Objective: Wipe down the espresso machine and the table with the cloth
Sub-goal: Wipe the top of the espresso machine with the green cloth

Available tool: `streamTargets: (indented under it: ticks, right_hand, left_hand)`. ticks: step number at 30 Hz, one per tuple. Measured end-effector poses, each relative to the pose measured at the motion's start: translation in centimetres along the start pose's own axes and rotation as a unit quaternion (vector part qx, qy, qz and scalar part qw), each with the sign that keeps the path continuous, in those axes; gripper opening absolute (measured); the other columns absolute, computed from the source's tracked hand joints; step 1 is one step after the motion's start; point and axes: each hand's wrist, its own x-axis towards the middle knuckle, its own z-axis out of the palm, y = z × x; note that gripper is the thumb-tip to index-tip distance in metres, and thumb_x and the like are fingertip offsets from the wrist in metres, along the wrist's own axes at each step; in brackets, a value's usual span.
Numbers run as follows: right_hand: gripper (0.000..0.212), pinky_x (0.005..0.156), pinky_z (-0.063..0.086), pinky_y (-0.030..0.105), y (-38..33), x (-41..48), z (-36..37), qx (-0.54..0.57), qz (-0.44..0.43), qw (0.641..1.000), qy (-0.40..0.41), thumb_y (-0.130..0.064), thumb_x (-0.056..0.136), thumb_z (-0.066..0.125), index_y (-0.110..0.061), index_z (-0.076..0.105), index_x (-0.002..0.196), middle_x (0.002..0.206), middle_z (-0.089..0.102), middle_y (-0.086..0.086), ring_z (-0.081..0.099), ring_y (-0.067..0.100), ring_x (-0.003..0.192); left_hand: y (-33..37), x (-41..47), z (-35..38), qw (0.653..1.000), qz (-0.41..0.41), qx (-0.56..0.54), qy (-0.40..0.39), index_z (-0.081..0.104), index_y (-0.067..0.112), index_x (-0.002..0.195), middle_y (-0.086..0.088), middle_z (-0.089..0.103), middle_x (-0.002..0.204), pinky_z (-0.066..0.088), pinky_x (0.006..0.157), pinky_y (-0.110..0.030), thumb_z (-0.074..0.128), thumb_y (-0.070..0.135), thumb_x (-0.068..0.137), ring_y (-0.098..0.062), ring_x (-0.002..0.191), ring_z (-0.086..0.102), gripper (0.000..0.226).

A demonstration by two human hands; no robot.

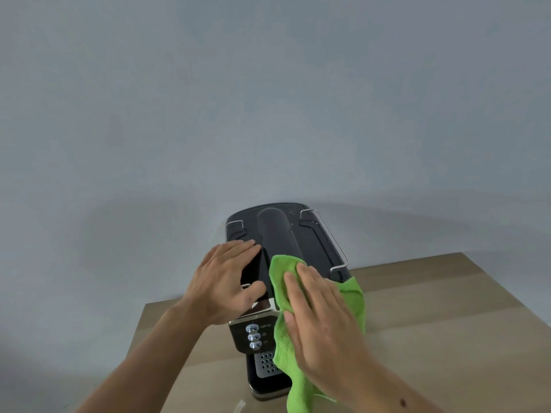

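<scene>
Beside the surface, the person shows two arms, both bare from the wrist to the edge of the view. The left hand (225,283) and the right hand (320,323) are bare too, with long, slim fingers. The right forearm (387,389) carries one small dark mole (403,402) near the wrist.

We see soft, even light; a broad faint shadow lies on the plain grey-blue wall (125,222). Wide-angle distortion bends the edges of the pale wooden table (447,299).
</scene>
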Motion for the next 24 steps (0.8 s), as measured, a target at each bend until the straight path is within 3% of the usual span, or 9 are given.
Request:
streamTargets:
  ticks: [4,7,9,11,13,15,16,18,24]
  right_hand:
    - [0.047,0.107,0.033,0.042,2.8,-1.6,0.9,0.053,-0.039,0.992,0.105,-0.026,0.1,0.027,-0.003,0.049,0.134,0.141,0.049,0.011,0.044,0.026,0.133]
    - [0.046,0.102,0.039,0.046,5.3,-2.9,1.0,0.063,-0.057,0.987,0.136,-0.024,0.1,0.029,-0.001,0.054,0.13,0.139,0.051,0.013,0.043,0.026,0.133]
    - [0.047,0.105,0.038,0.042,6.4,-3.4,1.0,0.101,-0.029,0.982,0.159,-0.026,0.101,0.029,0.001,0.055,0.129,0.139,0.051,0.011,0.044,0.024,0.133]
    - [0.047,0.11,0.034,0.03,6.9,-3.1,0.8,0.154,0.026,0.974,0.167,-0.03,0.1,0.031,-0.002,0.054,0.131,0.14,0.049,0.006,0.044,0.02,0.132]
    - [0.041,0.109,0.025,0.011,7.1,-1.7,-0.2,0.201,0.074,0.969,0.127,-0.03,0.099,0.034,-0.018,0.052,0.133,0.141,0.044,-0.008,0.041,0.006,0.131]
    - [0.036,0.102,0.016,0.0,7.7,0.4,-1.3,0.274,0.095,0.957,0.015,-0.025,0.1,0.036,-0.047,0.041,0.129,0.141,0.03,-0.027,0.03,-0.015,0.128]
    - [0.038,0.106,0.012,0.003,8.3,1.5,-1.8,0.31,0.096,0.945,-0.053,-0.026,0.101,0.035,-0.055,0.033,0.126,0.143,0.023,-0.03,0.021,-0.02,0.129]
    - [0.039,0.117,0.005,0.02,9.7,2.9,-2.0,0.328,0.067,0.932,-0.141,-0.032,0.1,0.033,-0.058,0.027,0.129,0.153,0.011,-0.026,0.004,-0.016,0.138]
    - [0.048,0.118,-0.008,0.033,12.7,4.7,-1.5,0.267,-0.03,0.944,-0.193,-0.041,0.094,0.023,-0.051,0.024,0.141,0.154,0.005,-0.03,-0.01,-0.006,0.142]
  left_hand:
    - [-0.1,0.1,-0.2,1.0,-0.005,0.012,-0.019,0.035,0.028,0.146,0.013,0.029,0.154,0.007,0.115,-0.025,0.02,0.062,0.062,-0.003,0.141,0.019,0.092]
    - [0.1,0.1,-0.4,0.999,-0.015,0.016,-0.037,0.03,0.029,0.148,0.014,0.025,0.156,0.004,0.119,-0.034,0.019,0.063,0.062,-0.003,0.142,0.016,0.093]
    - [0.4,0.1,-0.6,0.998,-0.024,0.023,-0.055,0.027,0.029,0.149,0.013,0.022,0.157,-0.001,0.119,-0.039,0.016,0.063,0.061,-0.005,0.144,0.014,0.095]
    - [0.9,0.3,-0.7,0.997,-0.029,0.036,-0.068,0.024,0.028,0.15,0.011,0.02,0.158,-0.004,0.119,-0.042,0.013,0.064,0.059,-0.007,0.145,0.014,0.098]
    - [1.4,0.5,-0.7,0.996,-0.037,0.042,-0.072,0.023,0.027,0.15,0.009,0.02,0.158,-0.004,0.119,-0.044,0.011,0.064,0.058,-0.009,0.145,0.015,0.1]
    - [1.7,0.7,-0.6,0.996,-0.043,0.04,-0.07,0.024,0.028,0.149,0.008,0.021,0.158,-0.002,0.119,-0.044,0.011,0.065,0.058,-0.011,0.145,0.016,0.1]
    - [1.7,0.7,-0.6,0.996,-0.045,0.038,-0.07,0.024,0.028,0.149,0.009,0.021,0.158,-0.002,0.119,-0.043,0.011,0.065,0.058,-0.01,0.145,0.016,0.1]
    - [1.7,0.7,-0.5,0.996,-0.049,0.033,-0.071,0.024,0.029,0.149,0.01,0.021,0.158,0.0,0.119,-0.042,0.011,0.065,0.058,-0.01,0.145,0.016,0.099]
    - [2.0,0.8,-0.5,0.996,-0.057,0.016,-0.066,0.027,0.03,0.147,0.011,0.025,0.156,0.004,0.12,-0.042,0.013,0.064,0.062,-0.01,0.143,0.02,0.093]
